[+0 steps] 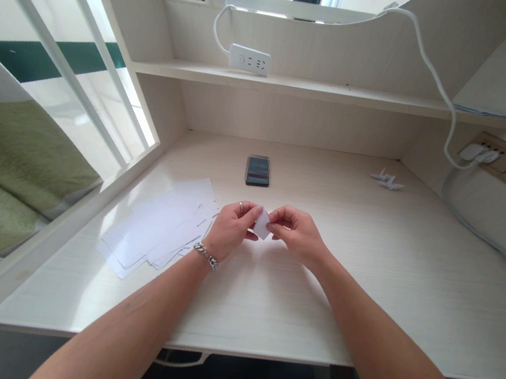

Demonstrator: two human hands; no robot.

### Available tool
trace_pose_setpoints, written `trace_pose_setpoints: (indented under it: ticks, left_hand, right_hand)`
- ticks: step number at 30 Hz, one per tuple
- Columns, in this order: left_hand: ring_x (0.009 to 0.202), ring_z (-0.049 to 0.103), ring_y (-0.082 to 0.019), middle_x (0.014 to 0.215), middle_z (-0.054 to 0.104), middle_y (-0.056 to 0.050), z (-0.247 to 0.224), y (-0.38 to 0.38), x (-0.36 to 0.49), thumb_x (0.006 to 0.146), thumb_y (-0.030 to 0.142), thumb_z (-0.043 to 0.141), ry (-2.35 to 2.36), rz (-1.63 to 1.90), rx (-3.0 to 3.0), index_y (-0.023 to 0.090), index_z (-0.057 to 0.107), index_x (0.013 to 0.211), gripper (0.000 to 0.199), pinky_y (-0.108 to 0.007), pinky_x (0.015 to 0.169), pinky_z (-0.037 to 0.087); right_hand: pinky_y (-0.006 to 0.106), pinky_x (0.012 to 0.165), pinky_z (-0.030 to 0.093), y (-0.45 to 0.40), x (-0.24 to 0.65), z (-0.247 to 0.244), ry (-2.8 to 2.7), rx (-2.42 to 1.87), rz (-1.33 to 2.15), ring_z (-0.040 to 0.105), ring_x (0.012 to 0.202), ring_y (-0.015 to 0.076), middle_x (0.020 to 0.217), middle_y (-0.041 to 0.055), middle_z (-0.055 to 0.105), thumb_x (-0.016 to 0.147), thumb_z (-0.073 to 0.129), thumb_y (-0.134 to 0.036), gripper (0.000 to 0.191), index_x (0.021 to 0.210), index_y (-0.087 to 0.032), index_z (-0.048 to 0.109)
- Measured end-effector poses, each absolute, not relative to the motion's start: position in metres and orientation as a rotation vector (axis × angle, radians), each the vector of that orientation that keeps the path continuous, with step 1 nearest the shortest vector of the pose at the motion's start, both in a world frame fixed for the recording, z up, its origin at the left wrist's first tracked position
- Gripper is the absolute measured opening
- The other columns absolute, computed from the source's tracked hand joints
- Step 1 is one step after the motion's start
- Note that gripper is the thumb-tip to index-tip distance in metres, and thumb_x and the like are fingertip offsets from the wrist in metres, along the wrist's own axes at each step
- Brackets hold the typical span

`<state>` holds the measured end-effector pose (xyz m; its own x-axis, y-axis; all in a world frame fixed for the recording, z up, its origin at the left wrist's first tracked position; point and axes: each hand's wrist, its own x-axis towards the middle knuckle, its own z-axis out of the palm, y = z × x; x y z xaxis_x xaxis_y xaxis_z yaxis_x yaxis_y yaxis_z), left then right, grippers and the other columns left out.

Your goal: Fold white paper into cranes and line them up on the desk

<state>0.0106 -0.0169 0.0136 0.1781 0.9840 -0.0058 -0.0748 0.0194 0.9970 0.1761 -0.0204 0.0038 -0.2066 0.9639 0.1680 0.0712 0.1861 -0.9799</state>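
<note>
- Fingers: those of the left hand [229,230] pinch the left side of the small white paper [262,224]; those of the right hand [299,233] pinch its right edge, thumb against forefinger.
- Paper: between the two hands, just above or touching the near-middle part of the bench [417,258]; which of the two, I cannot tell. It is tilted, one corner pointing near. Its layers are too small to count.
- Handling: it should weigh next to nothing and feel dry, with little slip. Flat parts would likely bend easily, while any folded edge would be stiffer. A hard squeeze could crease it in the wrong place, and a sharp pull could tear it.
- Hold: best taken lightly by opposite edges with the fingertips, as both hands have it, leaving the middle free of pressure.
- Left wrist: a chain bracelet [206,256]; a ring [241,206] sits on a finger of that hand.
- Left of the hands: loose white sheets [159,219], overlapping flat on the bench, thin and easily shifted by a sleeve or wrist.
- Far of the hands: a dark phone [258,171], lying flat.
- Far right: two small folded birds [391,185], close together; their thin points look easy to crush.
- Beyond: a shelf [309,92] bearing a white power strip [249,59].
</note>
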Motion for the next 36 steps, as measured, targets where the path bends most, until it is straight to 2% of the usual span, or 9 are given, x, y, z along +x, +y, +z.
trace_pose_setpoints:
  ticks: [5, 8, 11, 14, 20, 23, 26, 31, 36]
  left_hand:
    - [0.057, 0.06, -0.013, 0.071, 0.064, -0.003, 0.01, -0.016, 0.012, 0.079, 0.045, 0.066, 1.091, 1.146, 1.358, 0.013, 0.063, 0.082, 0.032, -0.026, 0.046, 0.056]
    - [0.056, 0.062, -0.014, 0.07, 0.064, -0.003, 0.009, -0.016, 0.013, 0.08, 0.044, 0.064, 1.092, 1.145, 1.424, 0.014, 0.063, 0.081, 0.031, -0.027, 0.048, 0.058]
    - [0.057, 0.063, -0.014, 0.069, 0.064, -0.002, 0.008, -0.015, 0.012, 0.082, 0.044, 0.063, 1.111, 1.161, 1.44, 0.014, 0.063, 0.082, 0.03, -0.027, 0.049, 0.058]
    - [0.054, 0.06, -0.013, 0.065, 0.062, -0.001, 0.007, -0.012, 0.01, 0.084, 0.044, 0.061, 1.169, 1.221, 1.453, 0.014, 0.063, 0.08, 0.03, -0.023, 0.045, 0.054]
    - [0.052, 0.056, -0.012, 0.065, 0.063, -0.002, 0.007, -0.01, 0.008, 0.083, 0.049, 0.06, 1.194, 1.354, 1.488, 0.015, 0.064, 0.079, 0.035, -0.022, 0.044, 0.049]
    - [0.054, 0.057, -0.013, 0.064, 0.064, -0.002, 0.007, -0.011, 0.009, 0.081, 0.05, 0.064, 1.169, 1.384, 1.458, 0.015, 0.066, 0.078, 0.035, -0.022, 0.048, 0.049]
    - [0.057, 0.059, -0.013, 0.063, 0.064, -0.002, 0.007, -0.012, 0.01, 0.08, 0.047, 0.065, 1.148, 1.397, 1.448, 0.016, 0.065, 0.077, 0.031, -0.023, 0.053, 0.049]
    - [0.066, 0.064, -0.017, 0.074, 0.068, -0.004, 0.01, -0.014, 0.011, 0.078, 0.028, 0.063, 1.005, 1.324, 1.293, 0.013, 0.062, 0.091, 0.02, -0.031, 0.065, 0.055]
    - [0.069, 0.066, -0.017, 0.078, 0.071, -0.006, 0.012, -0.016, 0.01, 0.07, 0.023, 0.072, 0.975, 1.225, 1.334, 0.012, 0.061, 0.105, 0.038, -0.032, 0.068, 0.054]
  right_hand:
    - [0.029, 0.064, 0.05, -0.021, 0.177, 0.001, -1.567, -0.986, 1.199, 0.063, 0.079, 0.017, 0.084, 0.002, 0.065, 0.071, 0.073, -0.027, 0.015, 0.081, -0.019, 0.063]
    - [0.032, 0.072, 0.051, -0.021, 0.178, -0.001, -1.613, -1.008, 1.139, 0.064, 0.082, 0.0176, 0.087, 0.0023, 0.066, 0.071, 0.074, -0.027, 0.016, 0.084, -0.02, 0.067]
    - [0.034, 0.08, 0.05, -0.021, 0.178, -0.002, -1.678, -0.983, 1.065, 0.064, 0.087, 0.0189, 0.093, 0.0042, 0.068, 0.07, 0.074, -0.025, 0.01, 0.08, -0.021, 0.072]
    - [0.033, 0.08, 0.051, -0.022, 0.177, -0.002, -1.695, -0.968, 1.067, 0.064, 0.092, 0.0201, 0.098, 0.0054, 0.069, 0.07, 0.073, -0.024, 0.01, 0.079, -0.022, 0.075]
    - [0.031, 0.07, 0.053, -0.026, 0.173, 0.007, -1.605, -1.046, 1.224, 0.064, 0.078, 0.0169, 0.086, 0.0046, 0.07, 0.078, 0.06, -0.025, 0.016, 0.084, -0.02, 0.075]
    - [0.031, 0.066, 0.052, -0.028, 0.17, 0.008, -1.557, -1.078, 1.265, 0.064, 0.07, 0.0162, 0.076, 0.0038, 0.069, 0.078, 0.065, -0.035, 0.018, 0.084, -0.018, 0.071]
    - [0.03, 0.063, 0.05, -0.027, 0.169, 0.004, -1.517, -1.089, 1.267, 0.064, 0.064, 0.0162, 0.067, 0.0015, 0.067, 0.072, 0.073, -0.034, 0.02, 0.079, -0.018, 0.063]
    - [0.028, 0.059, 0.046, -0.025, 0.17, 0.0, -1.502, -1.091, 1.211, 0.065, 0.062, 0.0167, 0.063, -0.0003, 0.064, 0.071, 0.072, -0.027, 0.021, 0.072, -0.019, 0.053]
    - [0.028, 0.059, 0.045, -0.024, 0.172, 0.002, -1.529, -1.105, 1.169, 0.065, 0.062, 0.0167, 0.061, -0.0018, 0.062, 0.07, 0.072, -0.024, 0.022, 0.069, -0.019, 0.05]
